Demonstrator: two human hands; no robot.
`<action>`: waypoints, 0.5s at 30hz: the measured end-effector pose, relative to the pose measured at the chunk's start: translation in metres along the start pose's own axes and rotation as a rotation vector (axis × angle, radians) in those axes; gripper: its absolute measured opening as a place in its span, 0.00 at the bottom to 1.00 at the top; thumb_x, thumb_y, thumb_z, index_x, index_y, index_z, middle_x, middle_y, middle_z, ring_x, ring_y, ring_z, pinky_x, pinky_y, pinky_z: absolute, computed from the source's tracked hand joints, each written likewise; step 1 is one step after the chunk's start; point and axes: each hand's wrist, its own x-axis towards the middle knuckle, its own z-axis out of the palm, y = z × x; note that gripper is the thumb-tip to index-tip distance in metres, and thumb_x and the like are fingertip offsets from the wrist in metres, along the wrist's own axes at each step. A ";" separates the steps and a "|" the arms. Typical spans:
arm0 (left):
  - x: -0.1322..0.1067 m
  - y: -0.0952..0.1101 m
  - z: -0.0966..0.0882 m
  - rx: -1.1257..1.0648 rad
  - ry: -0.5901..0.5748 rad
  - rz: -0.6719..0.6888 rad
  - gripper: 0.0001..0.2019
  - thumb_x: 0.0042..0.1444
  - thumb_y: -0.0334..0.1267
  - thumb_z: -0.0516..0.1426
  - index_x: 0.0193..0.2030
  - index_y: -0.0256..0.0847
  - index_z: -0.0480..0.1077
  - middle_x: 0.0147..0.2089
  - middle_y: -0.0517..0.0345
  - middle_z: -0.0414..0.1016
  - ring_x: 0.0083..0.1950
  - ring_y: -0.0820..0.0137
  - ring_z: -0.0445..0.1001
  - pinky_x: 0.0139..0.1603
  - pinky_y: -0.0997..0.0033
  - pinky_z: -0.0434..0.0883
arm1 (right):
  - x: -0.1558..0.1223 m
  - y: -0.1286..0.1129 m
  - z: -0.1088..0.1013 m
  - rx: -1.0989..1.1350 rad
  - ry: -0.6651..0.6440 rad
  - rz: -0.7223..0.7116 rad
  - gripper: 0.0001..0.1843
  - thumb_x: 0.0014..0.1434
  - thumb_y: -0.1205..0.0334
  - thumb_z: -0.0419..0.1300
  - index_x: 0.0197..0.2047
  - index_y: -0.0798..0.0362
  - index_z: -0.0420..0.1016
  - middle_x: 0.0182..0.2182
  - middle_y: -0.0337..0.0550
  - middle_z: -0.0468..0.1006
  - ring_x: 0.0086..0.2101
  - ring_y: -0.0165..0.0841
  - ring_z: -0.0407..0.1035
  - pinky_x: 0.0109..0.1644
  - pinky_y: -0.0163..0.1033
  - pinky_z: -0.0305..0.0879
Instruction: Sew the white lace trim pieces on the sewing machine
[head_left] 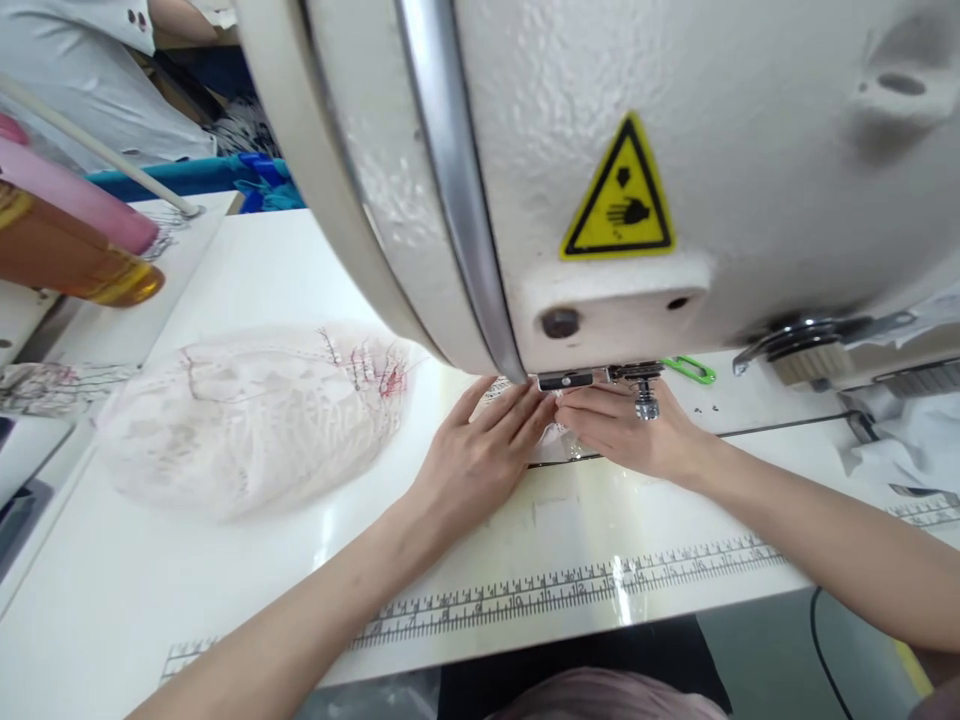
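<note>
- Our left hand (484, 447) lay flat, unclenched, on the fabric (553, 434) beneath the sewing machine (480, 180), probably steadying it.
- Our right hand (634, 425) touched its other side, perhaps guiding; we couldn't tell whether it pinched.
- Lace (255, 420) lay leftward, apart.

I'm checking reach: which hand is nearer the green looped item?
Right. The right hand is close, below and left of the green looped item in the picture; the left hand is farther left.

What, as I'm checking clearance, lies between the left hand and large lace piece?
Head view: bare white tabletop separates the left hand from the large lace piece.
</note>
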 end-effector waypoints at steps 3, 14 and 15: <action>-0.004 -0.006 0.000 0.003 0.019 0.088 0.18 0.63 0.26 0.47 0.58 0.31 0.66 0.60 0.47 0.69 0.60 0.61 0.69 0.63 0.53 0.65 | -0.001 0.000 0.002 -0.055 -0.016 -0.108 0.11 0.62 0.72 0.53 0.41 0.49 0.74 0.39 0.37 0.77 0.37 0.29 0.69 0.34 0.35 0.63; -0.007 -0.028 -0.001 -0.129 -0.036 0.100 0.22 0.59 0.26 0.47 0.60 0.34 0.65 0.60 0.50 0.69 0.62 0.62 0.67 0.64 0.55 0.65 | 0.005 -0.009 0.011 -0.054 0.013 -0.209 0.11 0.61 0.74 0.55 0.43 0.51 0.73 0.39 0.37 0.78 0.45 0.30 0.69 0.49 0.40 0.64; -0.007 -0.028 -0.001 -0.131 -0.036 0.093 0.23 0.59 0.26 0.47 0.60 0.35 0.66 0.59 0.51 0.69 0.62 0.62 0.67 0.64 0.56 0.65 | 0.005 -0.010 0.011 -0.086 0.032 -0.219 0.11 0.61 0.75 0.55 0.42 0.52 0.73 0.39 0.36 0.78 0.44 0.29 0.69 0.49 0.39 0.63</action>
